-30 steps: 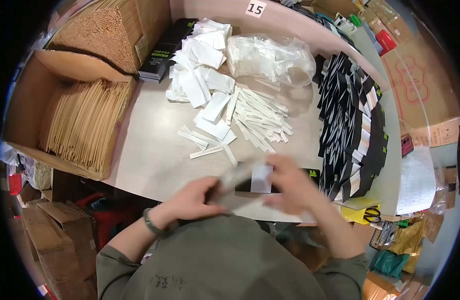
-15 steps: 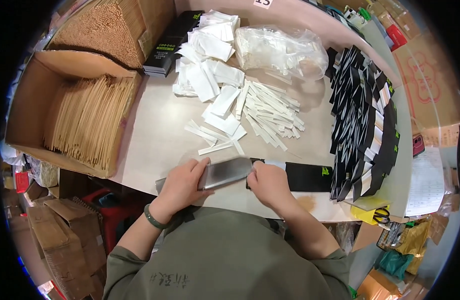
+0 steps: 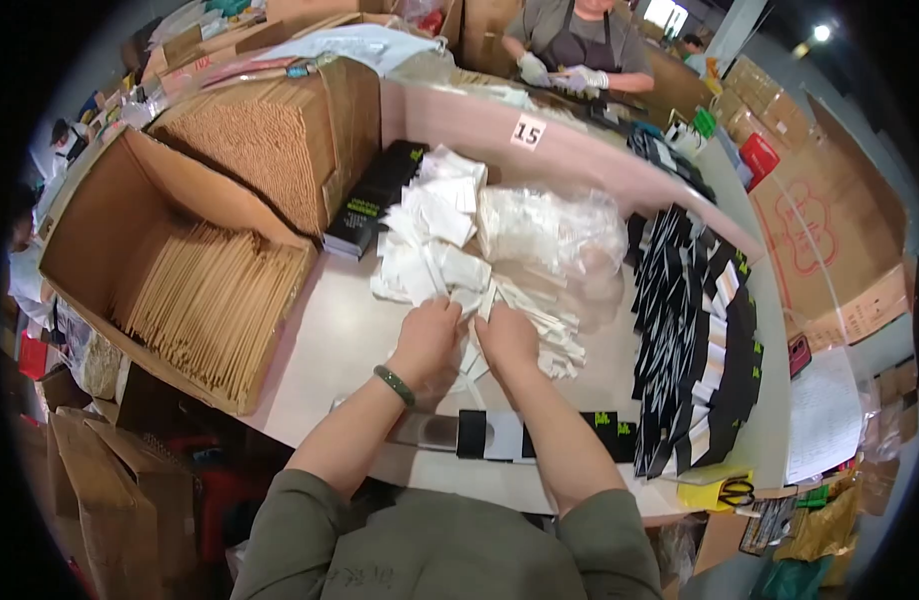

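"Now, what do we see?"
"My left hand (image 3: 427, 340) touches the white packets (image 3: 425, 255), heaped on the table (image 3: 330, 325); my right hand (image 3: 508, 345) is at the left edge of the white strips (image 3: 558, 340), just beside them."
"And the fingers (image 3: 439, 305)?"
"Curled on both; whether they pinch paper, I cannot tell."
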{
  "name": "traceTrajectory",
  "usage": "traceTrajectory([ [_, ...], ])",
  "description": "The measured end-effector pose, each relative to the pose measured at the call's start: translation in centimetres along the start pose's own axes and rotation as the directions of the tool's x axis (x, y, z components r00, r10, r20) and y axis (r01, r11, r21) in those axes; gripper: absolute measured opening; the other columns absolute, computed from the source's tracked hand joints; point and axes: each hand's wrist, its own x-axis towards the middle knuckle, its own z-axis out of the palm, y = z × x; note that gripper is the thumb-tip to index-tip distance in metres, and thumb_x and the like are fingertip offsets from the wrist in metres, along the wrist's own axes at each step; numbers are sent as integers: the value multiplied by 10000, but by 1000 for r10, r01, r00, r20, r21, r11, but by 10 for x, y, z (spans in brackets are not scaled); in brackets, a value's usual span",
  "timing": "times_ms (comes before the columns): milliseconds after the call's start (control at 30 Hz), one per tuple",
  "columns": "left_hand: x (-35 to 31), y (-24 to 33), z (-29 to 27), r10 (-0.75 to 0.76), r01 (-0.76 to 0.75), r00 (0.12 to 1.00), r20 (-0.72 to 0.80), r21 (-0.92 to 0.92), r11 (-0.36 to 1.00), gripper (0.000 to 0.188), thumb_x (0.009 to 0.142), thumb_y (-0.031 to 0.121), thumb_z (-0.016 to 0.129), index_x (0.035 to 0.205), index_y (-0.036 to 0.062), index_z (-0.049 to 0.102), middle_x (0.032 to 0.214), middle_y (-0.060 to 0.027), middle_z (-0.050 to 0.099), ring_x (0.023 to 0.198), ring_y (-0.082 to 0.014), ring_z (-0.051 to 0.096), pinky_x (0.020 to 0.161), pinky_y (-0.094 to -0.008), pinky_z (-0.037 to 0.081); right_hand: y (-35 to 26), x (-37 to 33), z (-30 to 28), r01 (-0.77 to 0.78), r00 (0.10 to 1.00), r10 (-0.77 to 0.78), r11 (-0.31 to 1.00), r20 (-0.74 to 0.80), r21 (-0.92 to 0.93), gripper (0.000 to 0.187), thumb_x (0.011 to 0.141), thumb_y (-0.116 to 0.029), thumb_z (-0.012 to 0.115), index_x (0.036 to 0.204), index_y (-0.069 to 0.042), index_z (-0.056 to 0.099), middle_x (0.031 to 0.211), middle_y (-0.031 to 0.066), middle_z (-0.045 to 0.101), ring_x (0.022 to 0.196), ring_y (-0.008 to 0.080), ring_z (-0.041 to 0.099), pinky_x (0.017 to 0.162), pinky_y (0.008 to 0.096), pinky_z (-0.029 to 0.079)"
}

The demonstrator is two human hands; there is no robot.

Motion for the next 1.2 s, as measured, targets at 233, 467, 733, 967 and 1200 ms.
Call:
traceTrajectory([
  [233, -57, -46, -57, 353, -346, 934, 60, -98, 933, 186, 731, 76, 620, 913, 74, 583, 1008, -83, 636, 1023, -294, 605, 880, -411, 494, 41, -29, -22, -65, 996, 46, 957, 72, 284, 229, 825, -251, 661, 843, -23, 674, 790, 183, 684, 759, 374, 650, 717, 435, 516],
  [467, -116, -84, -131, -84, 71, 963, -255, -60, 996, 336, 850, 81, 647, 1181, 42, 605, 1215, -147, 619, 1085, -334, 611, 907, -414, 504, 46, -39, -46, 212, 974, -220, 970, -60, -115, 203, 861, -247, 678, 835, -46, 665, 772, 155, 653, 744, 358, 617, 667, 442, 493],
  [733, -199, -192, -158, -573, 588, 809, -133, 223, 778, 291, 880, 132, 653, 1147, 19, 629, 1022, -195, 637, 946, -393, 614, 799, -451, 504, 23, -47, -47, 341, 909, -379, 916, -175, -210, 155, 842, -214, 701, 818, -62, 691, 773, 126, 631, 792, 333, 613, 683, 434, 488],
  [967, -184, -183, -163, -564, 557, 824, -51, 253, 791, 222, 883, 23, 543, 1090, -8, 616, 929, -219, 628, 922, -433, 598, 783, -472, 487, -34, -62, 11, 536, 833, -530, 844, 158, 3, 74, 817, -111, 643, 790, -46, 664, 794, 143, 632, 806, 340, 620, 710, 435, 512],
  [1200, -179, -135, -129, -608, 450, 531, -590, -411, 793, 146, 1010, 96, 482, 1074, -20, 542, 820, -105, 589, 758, -223, 597, 709, -324, 495, -36, -53, 18, 580, 797, -537, 808, 277, -102, 45, 780, -84, 601, 783, -40, 614, 792, 156, 635, 810, 353, 620, 708, 448, 525],
])
